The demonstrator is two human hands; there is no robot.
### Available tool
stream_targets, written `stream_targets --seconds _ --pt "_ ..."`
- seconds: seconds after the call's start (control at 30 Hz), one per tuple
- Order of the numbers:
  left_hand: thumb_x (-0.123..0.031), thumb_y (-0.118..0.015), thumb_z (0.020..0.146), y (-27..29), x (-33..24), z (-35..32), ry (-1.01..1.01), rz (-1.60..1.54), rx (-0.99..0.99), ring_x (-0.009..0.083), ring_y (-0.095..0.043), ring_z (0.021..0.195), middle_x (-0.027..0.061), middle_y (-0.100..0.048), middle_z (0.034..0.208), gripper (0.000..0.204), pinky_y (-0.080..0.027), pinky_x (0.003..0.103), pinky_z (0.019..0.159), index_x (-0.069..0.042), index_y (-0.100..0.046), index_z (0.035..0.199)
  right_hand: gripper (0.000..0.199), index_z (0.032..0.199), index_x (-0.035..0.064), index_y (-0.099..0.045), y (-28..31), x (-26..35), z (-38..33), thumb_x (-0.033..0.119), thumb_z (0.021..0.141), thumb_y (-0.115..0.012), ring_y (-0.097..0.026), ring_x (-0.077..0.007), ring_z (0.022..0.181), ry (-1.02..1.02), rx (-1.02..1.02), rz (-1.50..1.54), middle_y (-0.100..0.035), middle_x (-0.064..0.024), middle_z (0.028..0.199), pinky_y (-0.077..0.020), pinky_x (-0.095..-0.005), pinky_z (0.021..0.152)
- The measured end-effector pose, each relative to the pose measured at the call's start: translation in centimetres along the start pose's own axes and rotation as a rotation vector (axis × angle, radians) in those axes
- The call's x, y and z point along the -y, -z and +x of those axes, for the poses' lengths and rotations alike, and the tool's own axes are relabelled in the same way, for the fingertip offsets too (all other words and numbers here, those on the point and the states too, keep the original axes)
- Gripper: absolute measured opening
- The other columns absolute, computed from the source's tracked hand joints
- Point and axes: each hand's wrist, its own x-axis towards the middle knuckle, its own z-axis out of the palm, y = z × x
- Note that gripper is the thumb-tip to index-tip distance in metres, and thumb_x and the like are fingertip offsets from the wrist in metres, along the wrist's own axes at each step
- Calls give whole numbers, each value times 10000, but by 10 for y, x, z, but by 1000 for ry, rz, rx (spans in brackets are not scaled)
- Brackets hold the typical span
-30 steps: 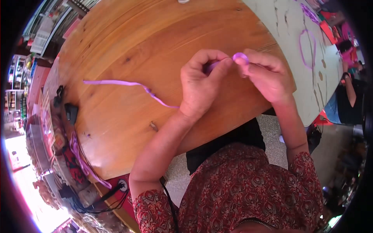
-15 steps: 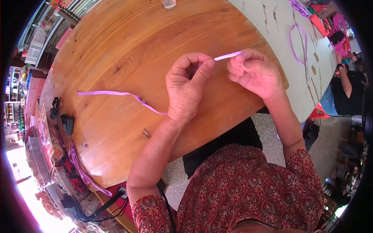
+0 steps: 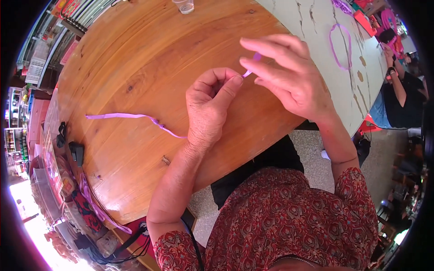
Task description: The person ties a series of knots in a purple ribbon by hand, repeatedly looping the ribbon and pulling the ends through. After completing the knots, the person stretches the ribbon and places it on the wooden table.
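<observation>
My left hand (image 3: 208, 97) is closed in a pinch over the wooden table, thumb against forefinger. From its tip sticks the short end of a purple ribbon (image 3: 247, 73). Across from it my right hand (image 3: 289, 74) has its fingers spread; the ribbon's end shows partly behind them, and a touch cannot be made out. A length of purple ribbon (image 3: 121, 115) with a knot partway along lies on the tabletop and runs beneath my left wrist. Whether it is the same piece as in my pinch is hidden.
A clear plastic cup (image 3: 185, 6) stands at the wooden table's (image 3: 158, 58) far edge. On the white table (image 3: 312, 27) to the right lie a purple ribbon loop (image 3: 332, 45) and a purple bundle (image 3: 342, 7). A black box-shaped item (image 3: 76, 153) sits at left. Another person (image 3: 402, 99) is at far right.
My right hand has let go of the ribbon's end, opening its fingers and rising a little. The ribbon end, formerly stretched between both hands, now points upward from my left pinch.
</observation>
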Motion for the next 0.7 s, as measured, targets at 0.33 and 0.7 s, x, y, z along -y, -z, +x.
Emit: stream_targets --seconds 0.33,0.7 --pt "3 -626 854 2 0 4 -28 53 -2 40 -523 766 -21 -597 837 58 -429 180 700 -6 -621 912 333 1056 46 -681 4 -26 -25 44 723 -696 -571 -238 892 -167 41 294 -649 -62 931 -476 -321 759" --pt "-12 -637 846 3 0 1 -2 166 66 73 -539 833 -7 -610 876 83 -425 208 776 -19 -621 927 314 1020 57 -692 -14 -29 -24 29 708 -723 -550 -204 804 -68 44 284 -608 -37 843 -459 -315 708"
